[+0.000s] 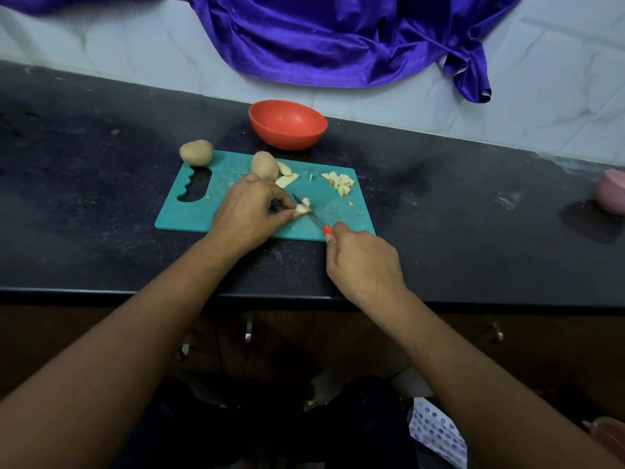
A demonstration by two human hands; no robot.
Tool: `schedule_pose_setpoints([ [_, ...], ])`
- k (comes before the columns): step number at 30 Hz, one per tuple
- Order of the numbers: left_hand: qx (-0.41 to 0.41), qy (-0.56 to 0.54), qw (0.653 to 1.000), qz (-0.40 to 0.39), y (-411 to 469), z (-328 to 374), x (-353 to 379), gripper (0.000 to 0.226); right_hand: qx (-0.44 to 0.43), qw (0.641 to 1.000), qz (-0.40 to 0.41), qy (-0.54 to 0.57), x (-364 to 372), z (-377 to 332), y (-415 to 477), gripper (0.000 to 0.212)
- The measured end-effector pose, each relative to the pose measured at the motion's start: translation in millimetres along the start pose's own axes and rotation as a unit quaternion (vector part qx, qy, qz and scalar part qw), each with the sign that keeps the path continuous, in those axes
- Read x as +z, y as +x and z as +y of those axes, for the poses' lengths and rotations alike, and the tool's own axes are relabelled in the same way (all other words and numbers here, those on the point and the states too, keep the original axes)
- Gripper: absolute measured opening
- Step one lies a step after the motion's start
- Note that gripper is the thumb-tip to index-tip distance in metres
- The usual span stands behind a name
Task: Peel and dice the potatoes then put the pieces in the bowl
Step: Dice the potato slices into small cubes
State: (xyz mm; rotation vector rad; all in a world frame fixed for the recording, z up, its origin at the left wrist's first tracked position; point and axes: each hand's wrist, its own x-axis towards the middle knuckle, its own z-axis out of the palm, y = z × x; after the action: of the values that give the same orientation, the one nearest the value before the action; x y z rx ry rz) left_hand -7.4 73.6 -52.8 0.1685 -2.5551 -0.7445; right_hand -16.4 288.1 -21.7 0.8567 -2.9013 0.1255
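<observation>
On the teal cutting board (189,214) my left hand (248,211) pinches a small potato piece (304,206). My right hand (362,262) grips a knife (309,213) by its orange handle, the blade lying across that piece. A pile of diced potato (341,184) lies at the board's far right. Potato slices (285,176) rest beside a whole unpeeled potato (264,165) on the board. Another whole potato (197,152) sits at the board's far left corner. The red bowl (287,125) stands behind the board; its inside looks empty.
The black counter (101,184) ends at a front edge near my forearms. Purple cloth (338,38) hangs over the white tiled wall behind. A pink object (612,196) sits at the right edge. Cabinet handles (249,331) show below the counter.
</observation>
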Motion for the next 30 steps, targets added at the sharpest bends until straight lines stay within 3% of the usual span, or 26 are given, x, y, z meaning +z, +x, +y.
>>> schedule_pose_setpoints([
  [9, 0.001, 0.017, 1.0, 0.012, -3.8, -0.9, -1.0, 0.025, 0.04, 0.999, 0.021, 0.008, 2.2, -3.9, -5.1, 0.034],
  [30, 0.002, 0.014, 1.0, 0.006, -3.2, -2.8, -2.1, 0.012, -0.017, 1.0, 0.011, -0.001, 3.9, -5.0, -1.1, 0.033],
])
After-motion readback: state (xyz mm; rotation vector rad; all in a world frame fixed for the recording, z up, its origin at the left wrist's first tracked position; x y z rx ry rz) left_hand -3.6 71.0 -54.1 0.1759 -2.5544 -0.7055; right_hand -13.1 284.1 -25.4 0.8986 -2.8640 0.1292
